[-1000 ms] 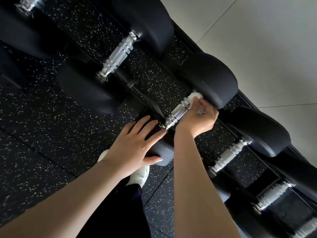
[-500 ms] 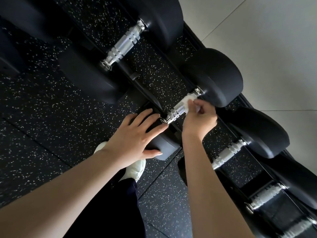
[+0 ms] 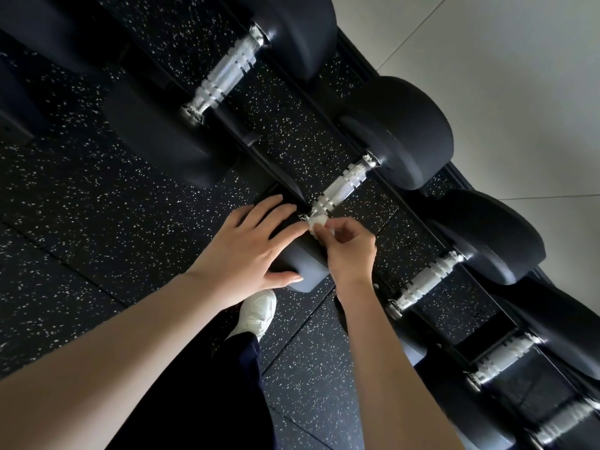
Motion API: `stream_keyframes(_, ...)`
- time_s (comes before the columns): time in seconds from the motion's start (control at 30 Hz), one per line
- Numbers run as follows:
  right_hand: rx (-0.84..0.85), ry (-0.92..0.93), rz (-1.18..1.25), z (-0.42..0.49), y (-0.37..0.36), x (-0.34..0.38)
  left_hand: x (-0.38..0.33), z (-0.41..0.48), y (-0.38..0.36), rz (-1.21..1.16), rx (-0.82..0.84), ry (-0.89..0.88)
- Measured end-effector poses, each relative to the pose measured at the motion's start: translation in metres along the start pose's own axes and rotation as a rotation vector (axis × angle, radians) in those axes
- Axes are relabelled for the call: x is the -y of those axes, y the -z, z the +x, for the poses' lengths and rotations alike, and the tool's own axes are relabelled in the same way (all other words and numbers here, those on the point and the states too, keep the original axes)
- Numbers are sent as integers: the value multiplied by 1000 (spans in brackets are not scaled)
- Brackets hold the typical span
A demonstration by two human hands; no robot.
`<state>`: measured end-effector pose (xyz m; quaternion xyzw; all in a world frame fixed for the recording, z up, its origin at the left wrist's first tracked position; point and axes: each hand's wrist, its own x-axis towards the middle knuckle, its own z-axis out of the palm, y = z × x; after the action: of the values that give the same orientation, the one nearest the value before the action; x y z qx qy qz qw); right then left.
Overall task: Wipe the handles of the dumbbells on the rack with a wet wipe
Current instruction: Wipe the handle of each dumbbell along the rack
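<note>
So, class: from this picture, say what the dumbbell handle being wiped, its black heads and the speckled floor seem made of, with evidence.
Handle: metal, probably chromed steel; bright, reflective, with knurled texture and grooved rings.
Heads: likely a rubber or urethane coating; matte black, soft sheen, rounded edges.
Floor: probably rubber tiles; dull black, white flecks, visible seams.

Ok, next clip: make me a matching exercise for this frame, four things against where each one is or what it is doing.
Things:
1. left hand
2. right hand
3. wet wipe
4. white shoe

Place or state:
A. on the speckled floor
B. against the near end of the chrome handle
C. rests with straight fingers on the near dumbbell head
D. pinches the wet wipe

Pairs: 1-C, 2-D, 3-B, 4-A
</note>
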<state>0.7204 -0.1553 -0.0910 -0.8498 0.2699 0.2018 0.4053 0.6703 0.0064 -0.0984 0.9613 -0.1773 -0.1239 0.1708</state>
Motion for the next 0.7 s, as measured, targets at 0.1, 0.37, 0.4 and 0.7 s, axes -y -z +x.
stream_keyframes(0.1,-4,-17,98,-1,-1,-4,0,0,1,2,11,-2)
stream_keyframes(0.37,-130,-49,358,13,1,6,1,0,-1,6,13,-2)
stream_keyframes(0.4,-146,-41,386,17,4,11,0,0,-1,3,11,-2)
stream_keyframes(0.7,-222,-48,668,51,20,35,-1,1,-2,7,-20,-18)
